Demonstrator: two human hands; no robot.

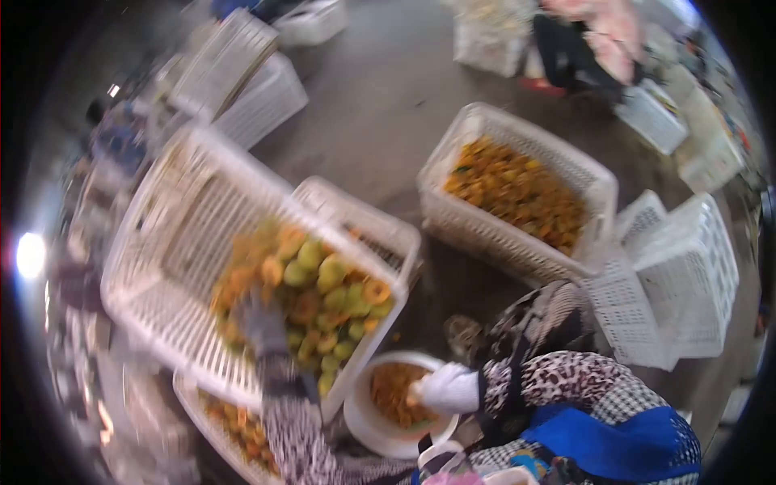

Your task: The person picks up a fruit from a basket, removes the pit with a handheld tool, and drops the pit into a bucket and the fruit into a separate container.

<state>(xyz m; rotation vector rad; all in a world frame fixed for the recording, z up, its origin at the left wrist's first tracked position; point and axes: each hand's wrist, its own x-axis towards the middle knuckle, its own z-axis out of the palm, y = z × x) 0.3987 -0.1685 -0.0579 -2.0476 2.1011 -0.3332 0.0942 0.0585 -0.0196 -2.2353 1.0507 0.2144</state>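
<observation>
My left hand (260,322), in a grey glove, reaches into a large white slatted crate (202,230). It touches a heap of cut fruit (331,303), yellow-green outside and orange inside; motion blurs its fingers. My right hand (449,389), in a white glove, is over the rim of a white bucket (368,432). Its fingers are curled together around something pale orange at the tips, too small to make out. Orange fruit pieces (394,394) lie inside the bucket, below that hand.
Another white crate (517,242) full of orange pieces stands ahead right. A smaller crate (347,194) sits behind the large one, and a third (190,396) is partly under it. Stacked white baskets (687,275) stand right. A person's dark-clad legs (566,52) show at the far right.
</observation>
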